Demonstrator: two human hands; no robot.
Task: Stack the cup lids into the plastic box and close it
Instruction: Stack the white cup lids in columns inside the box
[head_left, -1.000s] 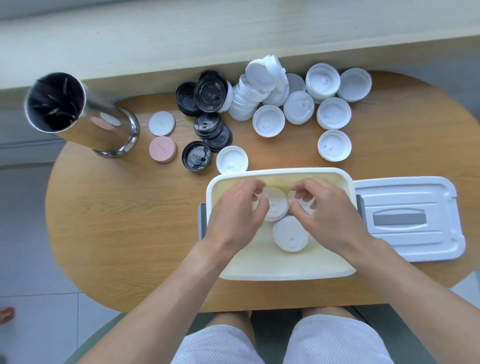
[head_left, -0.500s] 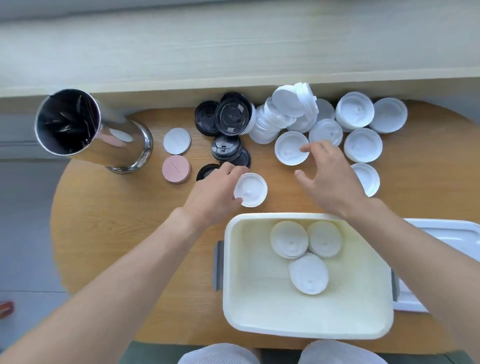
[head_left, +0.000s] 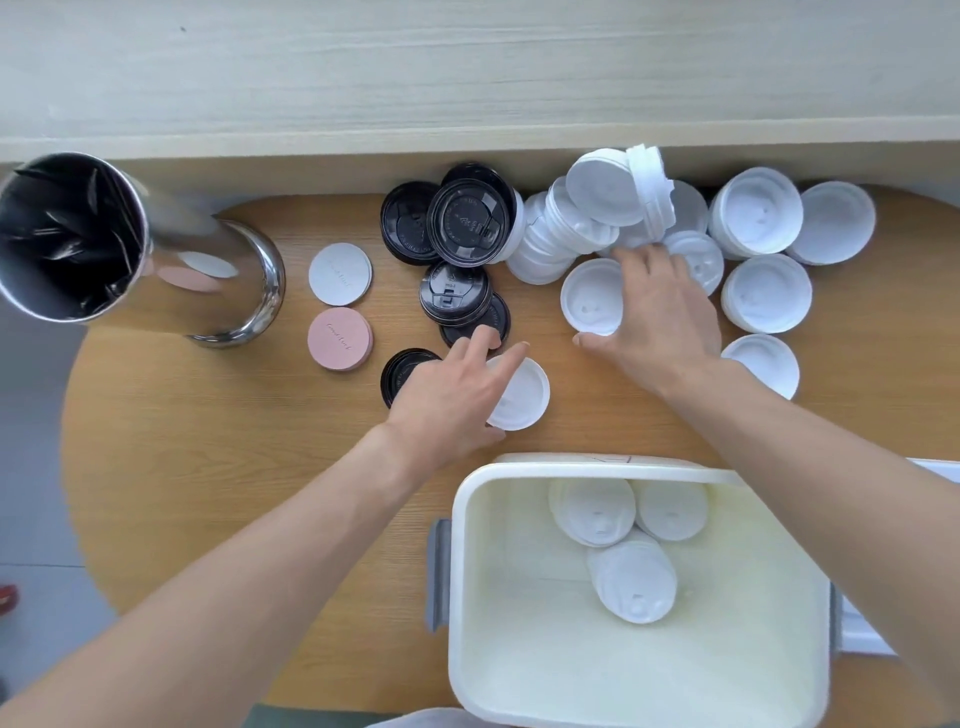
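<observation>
Oval wooden table (head_left: 208, 467), pale ledge along its far edge. I see the left hand (head_left: 447, 400) spread flat, fingers resting on a lone white lid (head_left: 524, 395) near table centre. Right hand (head_left: 660, 317) spread, fingertips over another white lid (head_left: 589, 301) beside the white lid pile (head_left: 597, 223) at the far edge. Plastic box (head_left: 462, 597) sits open at the near edge, three lids (head_left: 631, 582) inside. Black lids (head_left: 457, 296), steel canister (head_left: 156, 260) lie leftward.

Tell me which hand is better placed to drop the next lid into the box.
Left, probably. The left hand already lies on a lone white lid just beyond the open box's rim. The right hand covers another white lid farther away, beside the heap.
</observation>
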